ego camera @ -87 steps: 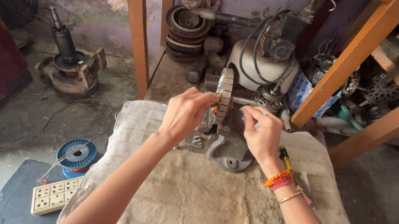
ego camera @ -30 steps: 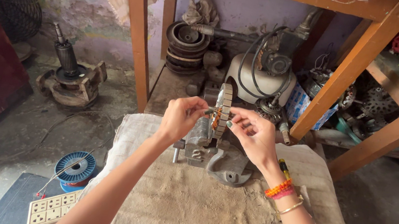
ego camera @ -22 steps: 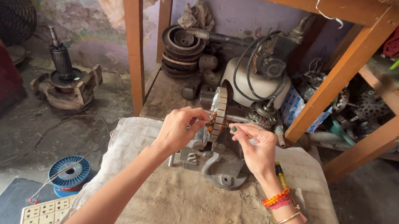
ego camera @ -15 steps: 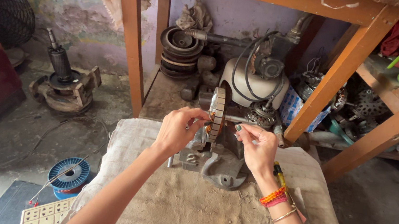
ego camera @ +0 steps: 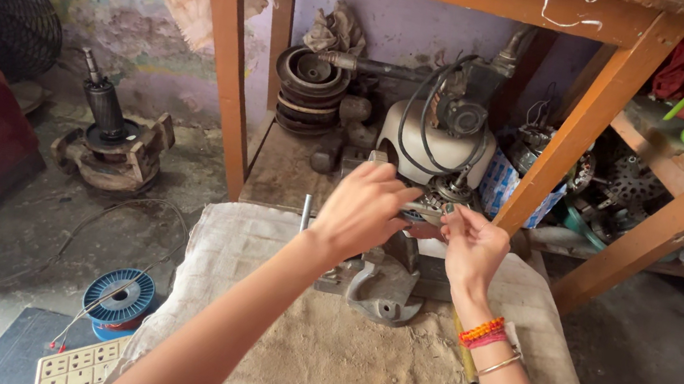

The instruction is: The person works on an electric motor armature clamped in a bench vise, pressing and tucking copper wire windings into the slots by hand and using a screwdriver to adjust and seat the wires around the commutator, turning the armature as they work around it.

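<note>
Far left on the floor, well clear of the work: a blue spool (ego camera: 118,298). Nothing to do with either hand.

On the cloth (ego camera: 262,243), near the far edge: a grey mount (ego camera: 378,283), bolted-looking and heavy, directly under both hands.

Above the mount, coming in from the left: left hand (ego camera: 365,209), palm down, fingers curled over the top of the metal part (ego camera: 428,209) and wrapped round it, tips pointing right. Hides most of the part; only a sliver shows at the right of the knuckles.

Metal part itself: held above the mount, between the two hands, in front of the white pump (ego camera: 434,147) standing further back. Long axis apparently left to right, roughly level, one end inside the left palm and the other toward the right fingertips. Too covered to be sure of its exact shape.

To the right: right hand (ego camera: 473,250), wrist with bangles (ego camera: 484,332) low and near, fingers raised. Thumb and first fingers pinched together on the part's right end; remaining fingers loosely bent. Exactly what sits between the tips, too small to tell.

Both hands touching the part, left with the fuller hold, right only at the tip. Part thus to the right of the left fingers and to the left of the right ones.
</note>
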